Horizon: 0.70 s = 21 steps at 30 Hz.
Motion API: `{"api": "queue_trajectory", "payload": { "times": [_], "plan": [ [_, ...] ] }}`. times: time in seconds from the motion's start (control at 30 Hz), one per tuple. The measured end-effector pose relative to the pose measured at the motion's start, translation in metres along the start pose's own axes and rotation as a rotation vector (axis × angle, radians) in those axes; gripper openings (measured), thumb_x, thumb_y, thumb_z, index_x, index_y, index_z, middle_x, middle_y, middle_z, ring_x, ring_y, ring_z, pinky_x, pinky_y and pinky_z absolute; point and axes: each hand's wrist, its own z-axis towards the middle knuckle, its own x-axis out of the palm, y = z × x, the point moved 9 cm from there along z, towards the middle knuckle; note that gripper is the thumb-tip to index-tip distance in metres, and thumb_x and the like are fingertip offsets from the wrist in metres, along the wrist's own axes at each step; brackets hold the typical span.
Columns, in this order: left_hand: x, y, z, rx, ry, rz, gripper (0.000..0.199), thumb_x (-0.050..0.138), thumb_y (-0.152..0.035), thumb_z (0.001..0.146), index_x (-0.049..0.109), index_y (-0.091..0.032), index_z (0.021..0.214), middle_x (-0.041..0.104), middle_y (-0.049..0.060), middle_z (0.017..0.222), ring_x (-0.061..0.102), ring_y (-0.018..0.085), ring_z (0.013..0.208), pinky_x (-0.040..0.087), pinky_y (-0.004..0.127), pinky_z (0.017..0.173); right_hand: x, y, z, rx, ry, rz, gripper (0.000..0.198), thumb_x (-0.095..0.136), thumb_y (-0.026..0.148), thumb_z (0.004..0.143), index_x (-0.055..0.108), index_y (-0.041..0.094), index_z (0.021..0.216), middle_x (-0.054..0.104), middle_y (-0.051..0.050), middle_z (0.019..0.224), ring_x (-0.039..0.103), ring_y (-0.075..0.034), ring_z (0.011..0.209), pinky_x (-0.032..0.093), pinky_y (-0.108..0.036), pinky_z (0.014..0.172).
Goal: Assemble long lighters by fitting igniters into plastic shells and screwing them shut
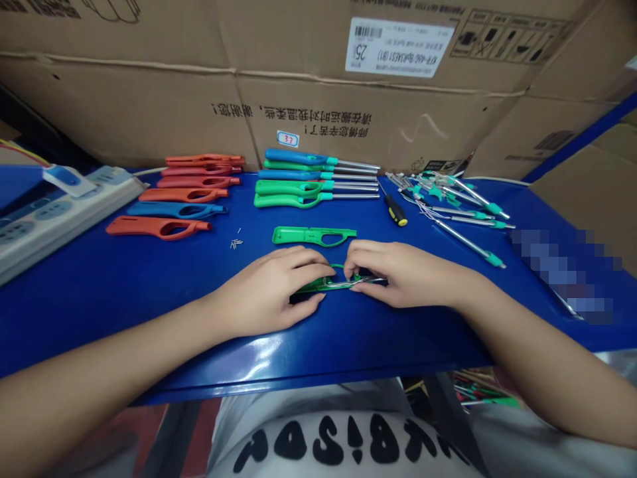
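Observation:
A green lighter handle half (318,287) lies low over the blue table between my two hands, with thin wires running along its inside. My left hand (271,289) is closed on its left end, fingers above and thumb below. My right hand (398,273) pinches the lighter's metal tube (374,279) where it meets the handle; the palm covers much of the tube. Just beyond my fingers lies another green handle half (298,236), its hollow side up. A few small screws (236,243) are scattered to the left of it.
Orange and blue handle halves (159,227) lie in a column at left, near a white power strip (60,216). Several lighters with metal tubes (288,192) are lined up behind. A screwdriver (397,211) and loose tube assemblies (468,242) lie right. Cardboard boxes (298,79) wall the back.

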Motion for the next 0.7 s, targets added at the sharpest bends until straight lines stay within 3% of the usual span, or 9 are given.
{"api": "queue_trajectory", "payload": {
  "times": [0.7],
  "plan": [
    [0.0033,0.0022,-0.0008,0.000,0.002,-0.052,0.017,0.054,-0.017,0.099,0.069,-0.017,0.108,0.067,0.008,0.116,0.062,0.021,0.109,0.051,0.036,0.098,-0.0046,-0.0007,-0.0009,0.045,0.020,0.030,0.012,0.061,0.010,0.089,0.059,0.017,0.098,0.058,-0.002,0.097,0.048,-0.012,0.070,0.037,-0.026,0.066]
  ]
}}
